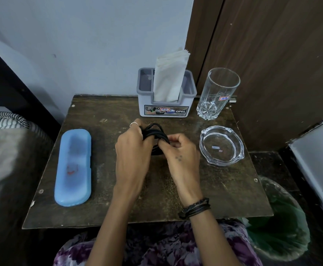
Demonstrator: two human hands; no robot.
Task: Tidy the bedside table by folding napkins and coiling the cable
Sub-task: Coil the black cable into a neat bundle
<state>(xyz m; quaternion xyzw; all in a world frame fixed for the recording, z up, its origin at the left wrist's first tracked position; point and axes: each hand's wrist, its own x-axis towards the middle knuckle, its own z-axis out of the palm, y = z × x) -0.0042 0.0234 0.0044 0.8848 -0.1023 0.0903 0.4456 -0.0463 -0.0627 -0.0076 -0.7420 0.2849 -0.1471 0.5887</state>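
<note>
A black cable is gathered into several loops above the middle of the dark wooden bedside table. My left hand grips the loops from the left, fingers closed around them. From the right, my right hand pinches the same bundle with thumb and fingers. The lower part of the coil is hidden behind both hands. White folded napkins stand upright in a grey and white holder at the back of the table.
A blue plastic case lies along the left side. A tall drinking glass stands at the back right, with a glass ashtray in front of it. A bin with a green bag sits below the table's right corner.
</note>
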